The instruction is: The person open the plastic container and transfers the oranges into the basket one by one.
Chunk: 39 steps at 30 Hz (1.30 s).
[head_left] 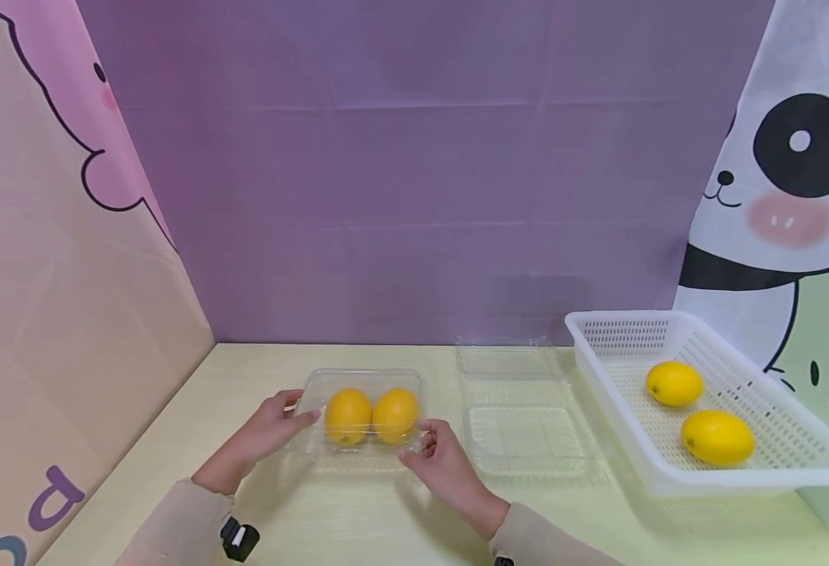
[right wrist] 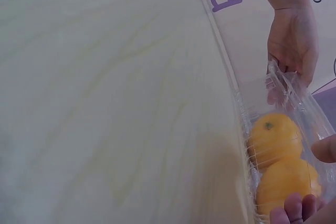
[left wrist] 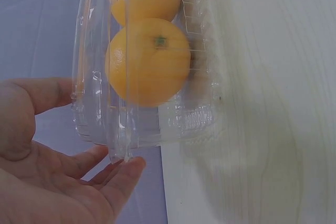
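Both hands hold a clear plastic box (head_left: pixel 365 379) with two oranges (head_left: pixel 348 417) side by side inside, its lid down over them. My left hand (head_left: pixel 273 428) grips the box's left end, thumb on top. In the left wrist view, the left hand (left wrist: pixel 58 166) has its fingertips at the rim and at the lid. My right hand (head_left: pixel 450 472) pinches the near right corner. In the right wrist view, the right hand's thumb (right wrist: pixel 325 149) lies over the lid side and its fingers sit at the end of the box.
A second clear plastic box (head_left: pixel 524 432) lies open to the right, its lid folded back toward the purple backdrop (head_left: pixel 429 196). Beyond it, a white perforated basket (head_left: pixel 630 440) holds two lemons (head_left: pixel 717 437). Printed cloth walls stand on both sides of the pale wood table (head_left: pixel 344 527).
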Tool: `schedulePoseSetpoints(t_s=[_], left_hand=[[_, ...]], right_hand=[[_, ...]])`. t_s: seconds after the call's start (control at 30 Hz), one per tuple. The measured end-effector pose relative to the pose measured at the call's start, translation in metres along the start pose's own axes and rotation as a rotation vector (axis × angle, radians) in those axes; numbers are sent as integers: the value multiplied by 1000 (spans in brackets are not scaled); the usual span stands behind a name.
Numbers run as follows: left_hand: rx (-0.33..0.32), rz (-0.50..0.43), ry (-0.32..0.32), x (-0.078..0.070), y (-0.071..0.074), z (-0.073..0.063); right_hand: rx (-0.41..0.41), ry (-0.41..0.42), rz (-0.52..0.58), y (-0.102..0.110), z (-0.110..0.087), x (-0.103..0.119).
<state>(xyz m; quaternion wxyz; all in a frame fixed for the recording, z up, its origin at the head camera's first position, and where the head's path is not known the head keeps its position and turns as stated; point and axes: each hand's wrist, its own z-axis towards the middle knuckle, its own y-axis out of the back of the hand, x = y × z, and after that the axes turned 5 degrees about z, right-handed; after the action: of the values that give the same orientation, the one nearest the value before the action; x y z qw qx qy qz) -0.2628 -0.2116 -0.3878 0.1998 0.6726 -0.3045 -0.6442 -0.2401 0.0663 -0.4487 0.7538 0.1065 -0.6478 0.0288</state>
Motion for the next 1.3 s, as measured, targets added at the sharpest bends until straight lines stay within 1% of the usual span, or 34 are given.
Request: schedulePoseSetpoints(t_s=[0.43, 0.7, 0.97, 1.2, 1.3], left_hand=[[7, 0, 6, 0, 2, 0], [27, -18, 12, 0, 7, -5], [47, -31, 9, 8, 9, -9], [77, -64, 29, 17, 8, -15], [85, -69, 28, 20, 7, -17]], right_hand=[[27, 18, -2, 2, -1, 1], [25, -19, -26, 2, 2, 0], [26, -21, -14, 3, 3, 1], [25, -15, -1, 2, 4, -1], [26, -13, 9, 2, 4, -1]])
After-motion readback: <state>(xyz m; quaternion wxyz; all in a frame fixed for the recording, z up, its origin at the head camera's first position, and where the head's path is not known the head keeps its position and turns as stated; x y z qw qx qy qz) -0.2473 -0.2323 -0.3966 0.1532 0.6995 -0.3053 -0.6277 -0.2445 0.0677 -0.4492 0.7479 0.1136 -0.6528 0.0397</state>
